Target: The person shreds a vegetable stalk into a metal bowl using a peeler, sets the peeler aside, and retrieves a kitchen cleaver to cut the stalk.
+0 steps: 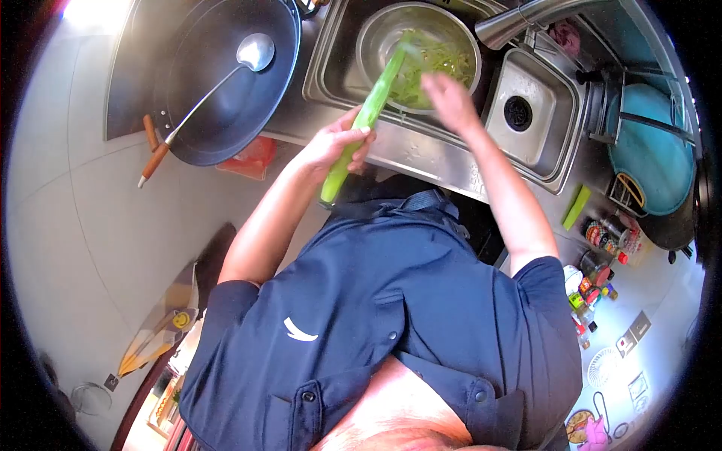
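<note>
My left hand (340, 143) is wrapped round the middle of a long green gourd (366, 113), which looks like a luffa. It slants up and away, its far tip over a steel bowl (366, 46) in the sink and its dark near end close to my apron. Thin green peelings (429, 75) lie in the bowl. Just right of the gourd, over the bowl's near rim, is my right hand (451, 103). Its fingers look curled and are a little blurred; whatever they hold is hidden. A pale blurred streak crosses the gourd near its far tip.
To the left sits a large dark wok (218, 98) with a steel ladle (256, 52) resting in it. A faucet (511, 22) reaches over the sink divider beside a small basin (538, 90). On the right are a green piece (577, 207), a dish rack (613, 113) and several bottles (602, 234).
</note>
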The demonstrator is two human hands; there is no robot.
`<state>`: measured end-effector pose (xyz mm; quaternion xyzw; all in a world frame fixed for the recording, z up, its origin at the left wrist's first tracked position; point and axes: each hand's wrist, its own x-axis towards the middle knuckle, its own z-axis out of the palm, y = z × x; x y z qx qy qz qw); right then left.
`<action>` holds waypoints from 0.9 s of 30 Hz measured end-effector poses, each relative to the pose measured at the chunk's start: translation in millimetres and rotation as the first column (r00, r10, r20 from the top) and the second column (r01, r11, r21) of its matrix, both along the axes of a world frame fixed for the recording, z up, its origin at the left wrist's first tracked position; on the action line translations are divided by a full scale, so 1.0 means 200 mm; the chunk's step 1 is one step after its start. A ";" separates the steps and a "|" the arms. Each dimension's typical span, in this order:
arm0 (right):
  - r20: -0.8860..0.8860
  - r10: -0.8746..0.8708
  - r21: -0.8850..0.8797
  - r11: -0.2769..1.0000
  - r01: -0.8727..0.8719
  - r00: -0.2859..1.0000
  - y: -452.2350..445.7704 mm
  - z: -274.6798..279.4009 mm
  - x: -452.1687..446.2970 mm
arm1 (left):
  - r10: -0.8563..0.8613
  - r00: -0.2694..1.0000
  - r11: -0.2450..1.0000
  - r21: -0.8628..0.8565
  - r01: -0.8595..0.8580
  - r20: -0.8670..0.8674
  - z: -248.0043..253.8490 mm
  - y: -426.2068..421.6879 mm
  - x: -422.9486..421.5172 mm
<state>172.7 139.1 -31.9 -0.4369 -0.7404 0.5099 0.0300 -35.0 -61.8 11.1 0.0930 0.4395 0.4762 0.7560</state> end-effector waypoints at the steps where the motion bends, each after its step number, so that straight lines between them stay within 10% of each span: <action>1: -0.099 -0.020 0.136 0.990 0.033 0.995 -0.13 -0.09 -0.01 | 0.003 1.000 1.000 0.000 -0.003 0.001 0.00 0.01 0.00; 10: -0.166 0.258 0.239 0.947 -0.215 0.952 -0.32 0.01 -0.02 | -0.035 0.998 0.999 -0.018 0.034 -0.060 0.00 0.03 0.01; 14: 0.035 0.112 0.029 0.993 -0.113 0.993 -0.04 -0.14 -0.04 | -0.050 0.995 0.999 -0.017 0.049 -0.088 0.08 -0.02 0.03; 19: 0.351 -0.124 0.301 0.954 0.014 0.928 0.37 -0.38 0.06 | -0.163 0.984 0.986 0.024 0.165 -0.072 0.11 -0.11 0.01; 27: 0.171 -0.202 0.335 0.932 0.136 0.964 0.23 -0.23 0.06 | -0.010 0.999 1.000 0.023 0.009 0.036 -0.02 -0.03 -0.02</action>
